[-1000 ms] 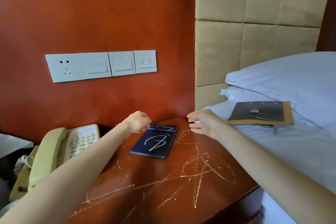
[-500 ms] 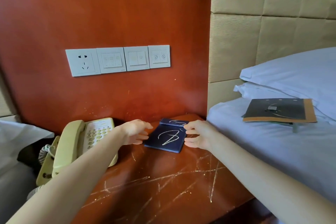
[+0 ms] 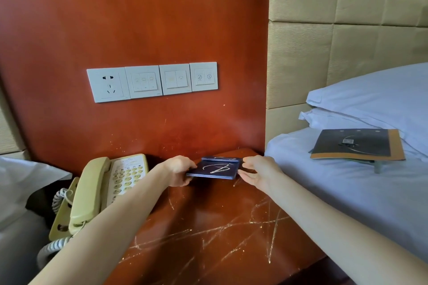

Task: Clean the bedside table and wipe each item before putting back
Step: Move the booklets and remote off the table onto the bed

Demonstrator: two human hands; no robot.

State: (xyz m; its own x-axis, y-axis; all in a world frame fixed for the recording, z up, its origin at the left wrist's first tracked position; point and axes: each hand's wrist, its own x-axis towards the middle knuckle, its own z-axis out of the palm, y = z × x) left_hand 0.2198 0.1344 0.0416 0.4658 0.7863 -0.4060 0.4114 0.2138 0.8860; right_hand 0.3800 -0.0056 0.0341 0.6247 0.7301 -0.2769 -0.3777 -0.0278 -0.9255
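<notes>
Dark blue folder [image 3: 214, 168] at desk [image 3: 208, 227] rear, your left hand [image 3: 179, 170] gripping its left edge, fingers hidden beneath, your right hand [image 3: 257, 171] touching right edge with straight fingers, phone [image 3: 102, 190] partly behind your forearm.

The left hand [image 3: 179, 170] covers the left edge of the dark blue folder [image 3: 214, 169], so its fingertips are hidden there, and whether the folder rests on the bedside table [image 3: 208, 227] or is lifted off it cannot be told. The markings on the telephone [image 3: 108, 190] keys and on the wall switch plates [image 3: 152, 81] are too small to read (only faint icons show). Both forearms run off the bottom edge.
</notes>
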